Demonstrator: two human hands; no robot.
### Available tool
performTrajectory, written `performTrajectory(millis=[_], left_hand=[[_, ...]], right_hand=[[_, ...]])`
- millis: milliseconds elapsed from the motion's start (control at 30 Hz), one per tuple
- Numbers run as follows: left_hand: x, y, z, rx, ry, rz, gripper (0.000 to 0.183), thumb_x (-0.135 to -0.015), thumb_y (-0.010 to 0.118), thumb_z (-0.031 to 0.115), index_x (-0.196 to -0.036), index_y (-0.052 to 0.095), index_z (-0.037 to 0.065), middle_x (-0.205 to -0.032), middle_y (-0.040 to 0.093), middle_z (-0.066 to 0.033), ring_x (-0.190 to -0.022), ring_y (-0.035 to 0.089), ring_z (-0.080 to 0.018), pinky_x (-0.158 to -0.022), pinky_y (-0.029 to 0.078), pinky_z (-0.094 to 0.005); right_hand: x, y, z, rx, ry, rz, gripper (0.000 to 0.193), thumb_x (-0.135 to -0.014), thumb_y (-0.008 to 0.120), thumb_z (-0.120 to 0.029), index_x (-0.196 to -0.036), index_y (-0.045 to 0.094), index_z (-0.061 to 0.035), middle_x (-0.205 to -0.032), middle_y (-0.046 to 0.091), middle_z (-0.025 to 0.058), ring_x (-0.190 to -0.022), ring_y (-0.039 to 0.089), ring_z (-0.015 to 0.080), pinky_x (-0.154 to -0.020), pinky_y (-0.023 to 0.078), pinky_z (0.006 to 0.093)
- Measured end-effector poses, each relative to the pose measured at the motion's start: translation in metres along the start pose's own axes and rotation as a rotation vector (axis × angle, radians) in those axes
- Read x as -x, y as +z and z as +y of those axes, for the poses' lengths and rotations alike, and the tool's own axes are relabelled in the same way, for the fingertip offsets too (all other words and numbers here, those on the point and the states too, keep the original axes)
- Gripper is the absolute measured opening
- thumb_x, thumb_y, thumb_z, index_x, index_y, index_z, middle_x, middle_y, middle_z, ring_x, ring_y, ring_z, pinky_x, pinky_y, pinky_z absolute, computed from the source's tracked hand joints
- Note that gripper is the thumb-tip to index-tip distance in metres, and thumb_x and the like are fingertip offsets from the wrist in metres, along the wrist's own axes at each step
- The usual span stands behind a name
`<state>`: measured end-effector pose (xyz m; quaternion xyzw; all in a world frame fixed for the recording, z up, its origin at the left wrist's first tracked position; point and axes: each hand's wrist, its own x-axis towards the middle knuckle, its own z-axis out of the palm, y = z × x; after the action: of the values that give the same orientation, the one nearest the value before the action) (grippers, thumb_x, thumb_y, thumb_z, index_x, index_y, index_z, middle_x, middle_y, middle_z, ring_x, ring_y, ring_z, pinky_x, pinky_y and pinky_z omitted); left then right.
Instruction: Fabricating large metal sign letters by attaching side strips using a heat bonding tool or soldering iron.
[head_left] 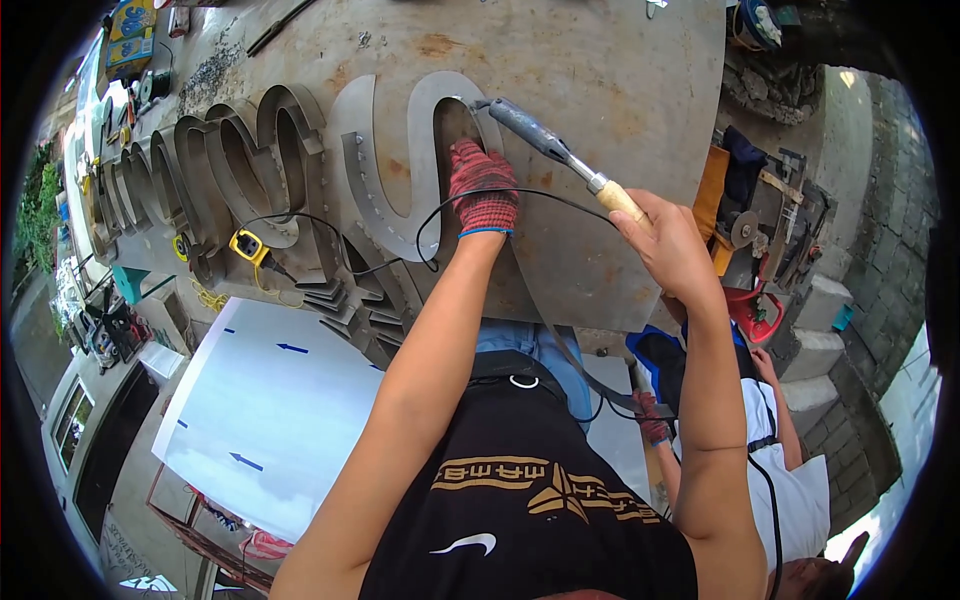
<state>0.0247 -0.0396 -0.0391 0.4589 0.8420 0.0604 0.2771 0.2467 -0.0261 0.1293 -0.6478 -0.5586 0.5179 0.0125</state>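
Note:
My right hand (672,245) is closed round the wooden handle of a large soldering iron (535,132). Its dark tip rests at the upper right curve of a flat, curvy S-shaped metal letter (421,150) on the worktable. In a red knitted glove, my left hand (485,192) reaches inside that curve, its fingers bent against a thin metal strip (560,340). The strip runs from the letter over the table's near edge toward my lower right. My left fingertips are partly hidden. A black cord (545,192) passes over the glove to the right hand.
Raised metal letters (290,120) stand in a row on the worktable (610,90) at left, beside a yellow tape measure (247,245). A white sheet with blue arrows (280,400) lies below left. Another person (800,490) sits close at lower right, with a red-gloved hand (652,418) at the strip.

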Motion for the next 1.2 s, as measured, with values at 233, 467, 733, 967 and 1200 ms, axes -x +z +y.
performTrajectory(millis=[233,467,733,967,1200], left_hand=[[0.000,0.003,0.000,0.005,0.017,0.056,0.044,-0.100,0.057,0.025,-0.131,0.049,-0.005,-0.138,0.056,-0.0353,-0.117,0.064,-0.0471,-0.098,0.055,-0.0511],[0.000,-0.001,0.002,0.035,0.001,0.013,0.042,-0.100,0.057,0.024,-0.129,0.049,-0.004,-0.136,0.057,-0.0349,-0.116,0.064,-0.0473,-0.098,0.055,-0.0513],[0.002,-0.011,0.007,0.070,-0.022,-0.026,0.039,-0.099,0.058,0.023,-0.127,0.050,-0.003,-0.135,0.057,-0.0351,-0.115,0.065,-0.0464,-0.097,0.055,-0.0509],[0.001,-0.003,0.008,0.034,-0.033,0.001,0.043,-0.098,0.059,0.023,-0.130,0.050,-0.005,-0.140,0.054,-0.0354,-0.118,0.064,-0.0462,-0.099,0.054,-0.0505],[-0.001,-0.003,0.004,0.054,-0.040,-0.064,0.053,-0.095,0.059,0.017,-0.139,0.045,-0.007,-0.143,0.052,-0.0357,-0.118,0.064,-0.0462,-0.096,0.056,-0.0500]], right_hand=[[-0.003,-0.001,-0.001,0.036,0.007,-0.003,0.035,-0.097,0.069,-0.026,-0.118,0.069,0.0029,-0.071,0.058,0.0116,-0.064,0.052,0.0178,-0.064,0.047,0.0352],[-0.003,-0.004,-0.004,0.087,-0.056,0.019,0.035,-0.097,0.070,-0.027,-0.115,0.070,0.0025,-0.070,0.058,0.0149,-0.062,0.052,0.0214,-0.063,0.047,0.0372],[-0.015,-0.018,-0.026,0.268,-0.123,0.021,0.033,-0.095,0.069,-0.026,-0.107,0.070,0.0047,-0.077,0.066,0.0264,-0.072,0.064,0.0433,-0.068,0.049,0.0475],[-0.027,-0.031,-0.028,0.306,-0.096,-0.051,0.036,-0.097,0.068,-0.029,-0.105,0.067,0.0058,-0.069,0.056,0.0180,-0.060,0.053,0.0273,-0.062,0.045,0.0403],[-0.033,-0.032,-0.037,0.412,-0.114,-0.055,0.039,-0.098,0.067,-0.032,-0.103,0.065,0.0071,-0.066,0.050,0.0152,-0.059,0.047,0.0222,-0.060,0.043,0.0382]])
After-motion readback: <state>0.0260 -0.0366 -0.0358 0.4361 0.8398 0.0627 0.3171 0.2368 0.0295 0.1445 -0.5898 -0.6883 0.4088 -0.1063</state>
